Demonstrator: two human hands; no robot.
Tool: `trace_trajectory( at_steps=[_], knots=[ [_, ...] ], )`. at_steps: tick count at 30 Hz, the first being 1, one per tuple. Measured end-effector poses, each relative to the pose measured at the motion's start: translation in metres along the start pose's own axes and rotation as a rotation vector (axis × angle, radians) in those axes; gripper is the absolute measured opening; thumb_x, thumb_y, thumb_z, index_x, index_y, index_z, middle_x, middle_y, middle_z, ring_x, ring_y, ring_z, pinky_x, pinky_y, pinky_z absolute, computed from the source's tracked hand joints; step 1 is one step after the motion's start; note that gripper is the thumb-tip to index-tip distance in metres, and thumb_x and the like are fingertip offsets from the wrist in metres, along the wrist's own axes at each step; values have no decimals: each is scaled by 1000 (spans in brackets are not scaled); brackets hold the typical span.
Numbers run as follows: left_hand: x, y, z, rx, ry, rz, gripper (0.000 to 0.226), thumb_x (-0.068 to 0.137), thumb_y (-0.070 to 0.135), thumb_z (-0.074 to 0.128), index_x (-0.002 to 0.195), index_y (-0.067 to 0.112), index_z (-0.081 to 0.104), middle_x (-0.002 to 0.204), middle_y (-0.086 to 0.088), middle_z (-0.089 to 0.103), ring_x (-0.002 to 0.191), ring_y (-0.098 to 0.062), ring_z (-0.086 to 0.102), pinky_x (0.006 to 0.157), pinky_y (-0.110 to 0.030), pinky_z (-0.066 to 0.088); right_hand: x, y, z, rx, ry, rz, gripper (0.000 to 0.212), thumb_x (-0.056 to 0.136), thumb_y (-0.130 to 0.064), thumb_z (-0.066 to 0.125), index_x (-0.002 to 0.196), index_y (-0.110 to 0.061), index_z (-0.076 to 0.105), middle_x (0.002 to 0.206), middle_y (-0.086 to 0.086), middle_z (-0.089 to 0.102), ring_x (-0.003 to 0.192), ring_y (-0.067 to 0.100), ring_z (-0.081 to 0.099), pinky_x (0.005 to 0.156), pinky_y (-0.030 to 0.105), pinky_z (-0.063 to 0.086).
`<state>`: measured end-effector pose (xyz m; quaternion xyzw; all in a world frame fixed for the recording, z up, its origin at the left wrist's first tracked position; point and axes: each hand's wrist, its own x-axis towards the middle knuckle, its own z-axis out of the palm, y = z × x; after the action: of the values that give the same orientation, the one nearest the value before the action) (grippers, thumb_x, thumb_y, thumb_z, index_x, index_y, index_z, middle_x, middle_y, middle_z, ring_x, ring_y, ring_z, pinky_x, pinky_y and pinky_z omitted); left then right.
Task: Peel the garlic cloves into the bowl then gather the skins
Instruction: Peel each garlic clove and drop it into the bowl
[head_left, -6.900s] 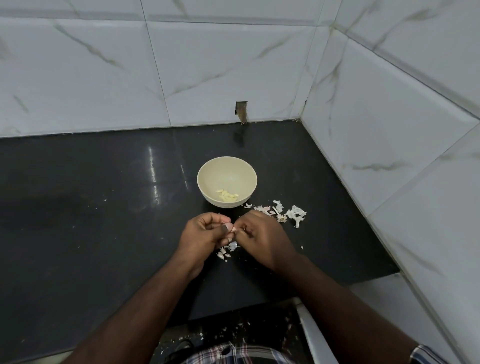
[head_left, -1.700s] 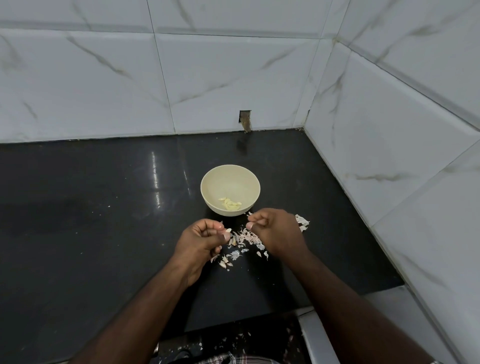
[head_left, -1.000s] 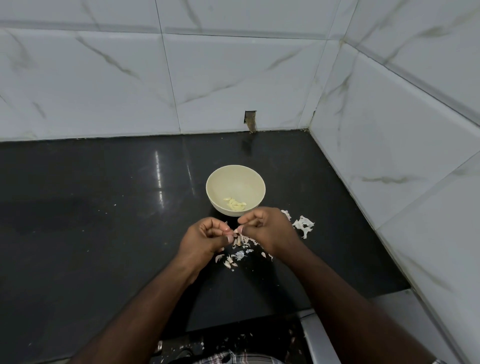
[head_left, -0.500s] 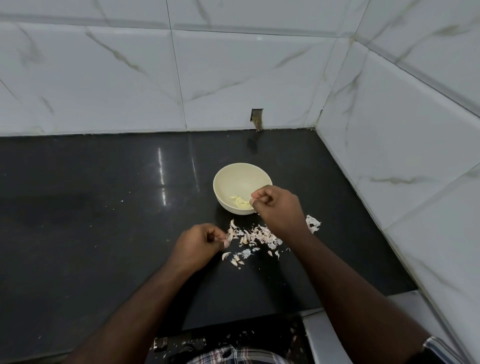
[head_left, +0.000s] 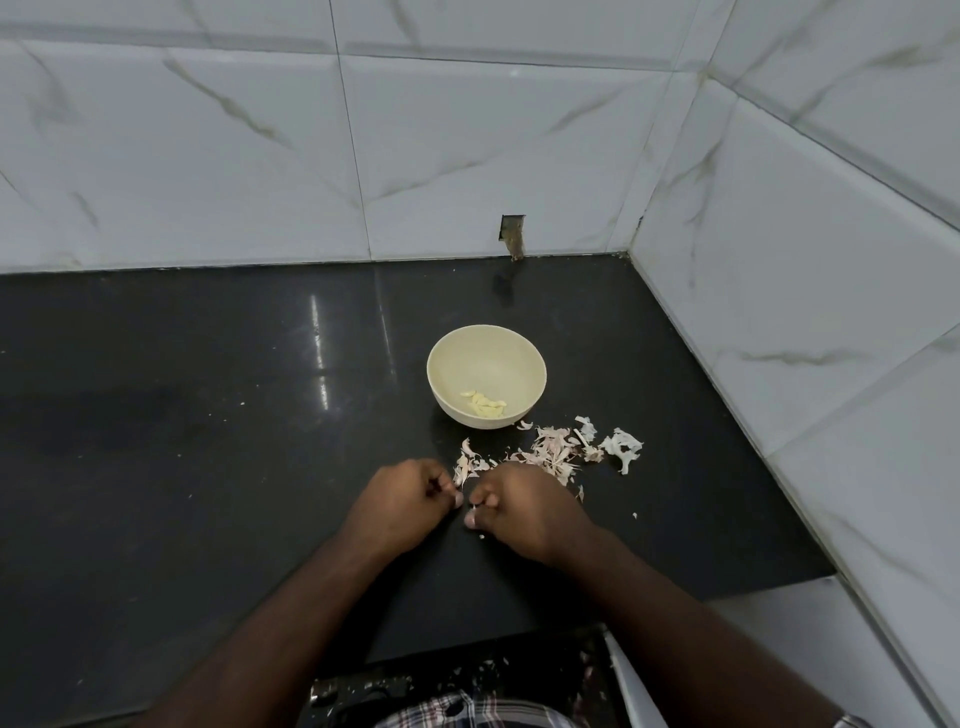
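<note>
You are holding both hands close together low over the black tabletop (head_left: 208, 467), fingers curled. Your left hand (head_left: 402, 506) is pinching a papery scrap at its fingertips; your right hand (head_left: 524, 512) is closing on something small and pale, though whether that is a clove or only skin is too small to tell. The bowl (head_left: 487, 358) is sitting just beyond your hands, with peeled cloves (head_left: 485, 405) lying in its bottom. The skins (head_left: 553, 449) are lying scattered beyond your right hand, beside the bowl. They look light, so a quick sweep or a breath could be scattering them, and skin could be dropping into the bowl.
</note>
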<state>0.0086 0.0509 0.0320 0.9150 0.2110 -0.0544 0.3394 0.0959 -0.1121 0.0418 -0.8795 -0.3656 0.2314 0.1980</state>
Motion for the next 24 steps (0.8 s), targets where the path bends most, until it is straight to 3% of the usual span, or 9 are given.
trace_trajectory(
  at_steps=[3, 5, 7, 10, 19, 24],
  knots=[
    [1, -2, 1, -40, 37, -19, 10, 84, 36, 72, 78, 29, 67, 71, 14, 68, 69, 3, 62, 66, -24, 50, 6, 3, 0, -28, 61, -27, 16, 83, -36, 66, 70, -29, 62, 76, -6, 55, 81, 16, 56, 71, 37, 48],
    [0, -1, 3, -56, 69, -26, 9, 84, 33, 71, 78, 30, 65, 70, 14, 68, 67, 3, 62, 66, -25, 50, 9, 1, -1, -20, 119, -19, 9, 88, -34, 63, 86, -29, 70, 86, -6, 56, 86, 16, 58, 75, 36, 49],
    [0, 0, 5, -69, 85, -31, 6, 85, 34, 70, 81, 32, 66, 71, 15, 68, 68, 3, 62, 67, -27, 52, 13, -1, -2, -60, 161, -30, 17, 93, -29, 58, 101, -28, 72, 97, -3, 58, 91, 19, 60, 78, 37, 50],
    [-1, 2, 6, -32, 71, -29, 4, 86, 37, 69, 90, 36, 69, 76, 18, 68, 73, 1, 63, 67, -25, 51, 20, -5, -1, -150, 85, -56, 27, 94, -25, 55, 115, -35, 69, 104, -1, 53, 94, 24, 61, 80, 40, 53],
    [-1, 5, 4, -10, 37, -49, 7, 83, 34, 61, 82, 39, 66, 74, 21, 67, 73, 2, 62, 69, -28, 54, 20, 1, -2, -189, 117, -90, 17, 94, -23, 51, 100, -27, 67, 105, -2, 54, 93, 24, 61, 75, 38, 52],
    [1, 5, 1, -85, 34, -73, 7, 82, 33, 62, 84, 37, 67, 74, 23, 68, 73, 5, 63, 71, -26, 54, 16, 6, -8, -15, 183, -62, 9, 91, -23, 57, 97, -24, 63, 96, -7, 66, 90, 15, 60, 80, 36, 50]
  ],
)
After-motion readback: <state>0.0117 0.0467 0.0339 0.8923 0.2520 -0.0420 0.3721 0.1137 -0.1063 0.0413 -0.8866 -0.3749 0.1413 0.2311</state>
